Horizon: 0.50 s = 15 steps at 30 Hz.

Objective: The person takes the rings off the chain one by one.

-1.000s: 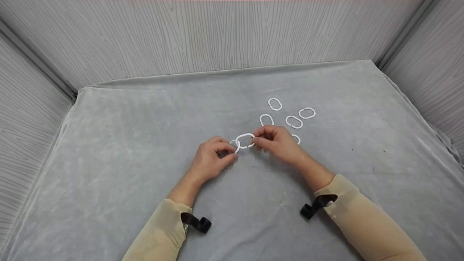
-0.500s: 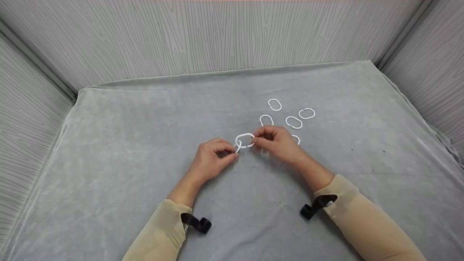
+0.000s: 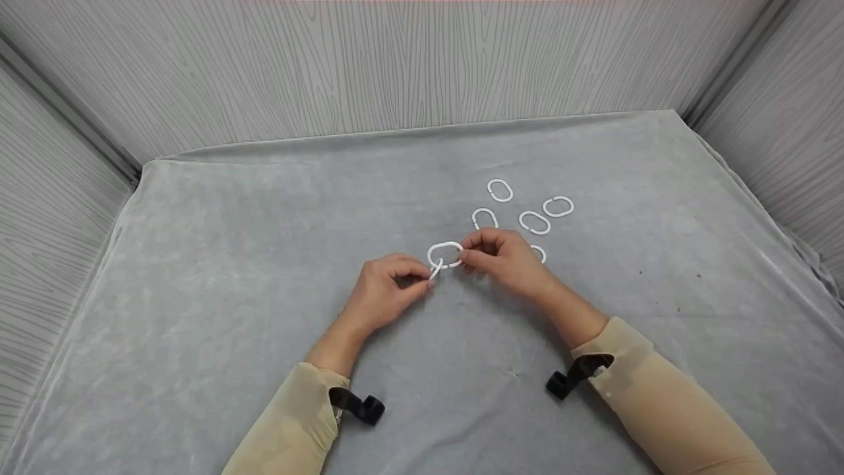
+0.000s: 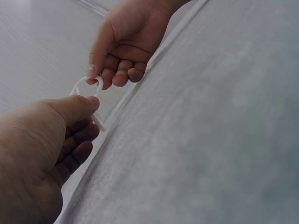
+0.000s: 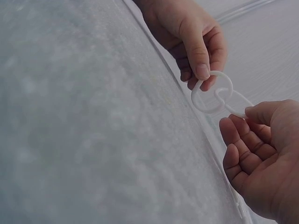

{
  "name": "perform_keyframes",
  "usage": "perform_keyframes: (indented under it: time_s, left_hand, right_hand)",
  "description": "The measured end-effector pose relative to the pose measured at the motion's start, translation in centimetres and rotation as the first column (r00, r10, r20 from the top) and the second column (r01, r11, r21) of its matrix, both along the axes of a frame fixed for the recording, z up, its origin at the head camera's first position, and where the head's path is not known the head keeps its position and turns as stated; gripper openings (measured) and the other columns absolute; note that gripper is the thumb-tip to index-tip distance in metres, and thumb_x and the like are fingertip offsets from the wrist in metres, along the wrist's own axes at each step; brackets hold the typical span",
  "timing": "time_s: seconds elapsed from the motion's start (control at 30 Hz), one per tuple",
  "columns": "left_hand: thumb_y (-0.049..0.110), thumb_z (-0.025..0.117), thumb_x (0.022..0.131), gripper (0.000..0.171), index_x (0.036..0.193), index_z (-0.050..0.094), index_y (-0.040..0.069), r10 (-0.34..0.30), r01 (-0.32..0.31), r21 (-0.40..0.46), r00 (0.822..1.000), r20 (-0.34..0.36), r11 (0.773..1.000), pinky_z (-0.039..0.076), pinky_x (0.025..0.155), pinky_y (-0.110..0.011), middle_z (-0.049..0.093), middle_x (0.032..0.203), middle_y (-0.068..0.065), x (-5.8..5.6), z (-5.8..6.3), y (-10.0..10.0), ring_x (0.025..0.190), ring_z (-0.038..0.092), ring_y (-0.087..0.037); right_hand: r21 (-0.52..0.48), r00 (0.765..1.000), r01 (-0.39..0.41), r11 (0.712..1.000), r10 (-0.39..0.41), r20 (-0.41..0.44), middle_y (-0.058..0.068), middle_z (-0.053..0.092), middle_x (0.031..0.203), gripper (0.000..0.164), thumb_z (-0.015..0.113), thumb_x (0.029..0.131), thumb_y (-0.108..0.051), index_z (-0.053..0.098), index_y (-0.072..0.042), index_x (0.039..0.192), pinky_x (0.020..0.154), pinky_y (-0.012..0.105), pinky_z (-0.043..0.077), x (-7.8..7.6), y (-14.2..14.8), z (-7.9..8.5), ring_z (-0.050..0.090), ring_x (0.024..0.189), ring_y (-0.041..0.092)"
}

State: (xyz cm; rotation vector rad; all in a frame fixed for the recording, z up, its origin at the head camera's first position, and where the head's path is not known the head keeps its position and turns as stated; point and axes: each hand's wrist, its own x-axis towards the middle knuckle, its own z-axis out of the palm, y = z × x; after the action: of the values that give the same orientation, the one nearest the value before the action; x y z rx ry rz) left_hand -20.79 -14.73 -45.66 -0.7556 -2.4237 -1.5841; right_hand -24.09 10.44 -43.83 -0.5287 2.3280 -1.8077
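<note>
Two white oval split rings are hooked through each other between the hands. My left hand (image 3: 389, 289) pinches one oval ring (image 3: 436, 268) between thumb and fingers; it looks nearly edge-on in the head view. With thumb and index finger, my right hand (image 3: 511, 262) pinches the far end of the other oval ring (image 3: 444, 245), which lies wide on to the head camera with a small gap on its near side. In the right wrist view the left ring (image 5: 193, 97) crosses the right ring (image 5: 240, 96), and both are held up above the cloth.
Several loose white split rings lie beyond and beside my right hand, among them one at the back (image 3: 500, 190), one at the right (image 3: 558, 206) and one partly behind the hand (image 3: 539, 254). A grey cloth (image 3: 264, 264) covers the table, with pale panel walls (image 3: 409, 66) around it.
The ring in my left hand has turned from showing its loop to nearly edge-on, its tip shifting slightly right inside the other ring. My right hand stays put.
</note>
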Motion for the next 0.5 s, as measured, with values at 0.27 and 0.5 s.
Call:
perform_keyframes:
  time_s: [0.27,0.5]
  left_hand:
    - [0.007,0.086,0.089,0.005,0.093,0.084,0.007,-0.015,0.015,0.020,1.000,0.023,1.000,0.057,0.079,-0.031,0.077,0.095,0.001,-0.02,-0.06,0.06,0.087,0.071,-0.015]
    - [0.006,0.086,0.089,0.005,0.092,0.084,0.010,-0.022,0.021,0.024,0.999,0.032,0.999,0.058,0.079,-0.032,0.078,0.094,0.002,0.00,0.02,0.10,0.087,0.072,-0.015]
  right_hand:
    - [-0.024,1.000,-0.016,1.000,0.016,-0.008,0.011,0.072,0.083,0.011,0.073,0.098,-0.005,0.072,0.005,0.102,0.067,0.026,0.053,0.00,-0.01,-0.01,0.066,0.074,0.016]
    - [-0.018,1.000,-0.007,1.000,0.007,-0.001,0.010,0.071,0.083,0.014,0.073,0.099,-0.007,0.072,0.006,0.103,0.066,0.024,0.051,-0.01,0.06,0.01,0.065,0.073,0.015]
